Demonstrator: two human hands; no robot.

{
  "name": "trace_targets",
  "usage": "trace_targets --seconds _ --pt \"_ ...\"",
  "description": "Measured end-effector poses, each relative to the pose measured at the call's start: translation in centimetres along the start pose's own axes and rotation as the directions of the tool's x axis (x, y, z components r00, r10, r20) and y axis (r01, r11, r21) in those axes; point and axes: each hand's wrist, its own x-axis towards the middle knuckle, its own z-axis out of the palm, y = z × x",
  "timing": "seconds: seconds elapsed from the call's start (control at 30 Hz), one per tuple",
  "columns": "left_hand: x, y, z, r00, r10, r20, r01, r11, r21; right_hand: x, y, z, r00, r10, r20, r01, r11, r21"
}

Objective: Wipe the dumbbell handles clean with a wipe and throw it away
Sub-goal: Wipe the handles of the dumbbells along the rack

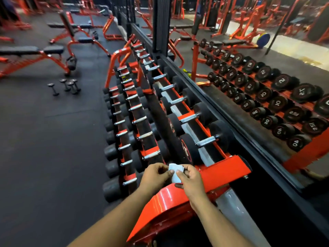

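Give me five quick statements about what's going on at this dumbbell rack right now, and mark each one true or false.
1. Both hands hold the white wipe. True: the left hand and right hand pinch it between them.
2. The wipe is pressed on a dumbbell handle. False: it is held above the near end of the red rack, touching no handle.
3. A few small dumbbells stand on the floor, left of the rack. True.
4. The rack is blue. False: its frame is red.
5. A mirror runs along the right side of the rack and reflects the dumbbells. True.
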Motion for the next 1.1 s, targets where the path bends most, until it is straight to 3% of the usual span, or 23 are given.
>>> trace_targets --seconds 0.17,0.27,0.4,0.47,0.57,0.7,0.97,1.1 --pt "-4.6 -1.9 -2.4 0.994 -0.07 0.078 0.082 0.981 -0.173 -4.0 2.2 2.2 1.0 0.017 0.019 -0.017 0.999 0.032" --pt "-6.6 -2.5 -4.4 0.987 -0.108 0.119 0.129 0.974 -0.188 -5.8 3.0 4.1 0.999 0.025 0.04 -0.026 1.0 0.018" --pt "-8.0 -3.2 -8.2 0.993 -0.116 0.033 0.12 0.955 -0.273 -7.8 2.8 8.2 0.975 -0.203 -0.087 0.177 0.954 -0.243" --pt "-8.5 -3.6 -10.6 0.993 -0.108 0.037 0.114 0.927 -0.356 -9.3 2.3 10.9 0.937 -0.343 -0.065 0.299 0.885 -0.356" --pt "-9.3 -5.1 -15.1 0.988 -0.114 0.104 0.15 0.874 -0.462 -11.4 1.6 15.8 0.924 -0.382 0.005 0.336 0.807 -0.486" --pt "-9.5 -7.9 -21.5 0.978 -0.109 0.177 0.187 0.835 -0.518 -13.0 1.8 22.5 0.892 -0.451 -0.029 0.372 0.769 -0.521" --pt "-8.8 -9.3 -28.5 0.972 -0.077 0.224 0.172 0.878 -0.447 -13.6 1.1 29.0 0.956 -0.254 -0.15 0.187 0.915 -0.358" --pt "-7.4 -9.0 -29.3 0.978 -0.066 0.199 0.143 0.903 -0.405 -12.8 0.2 29.5 0.956 -0.16 -0.248 0.118 0.977 -0.175"
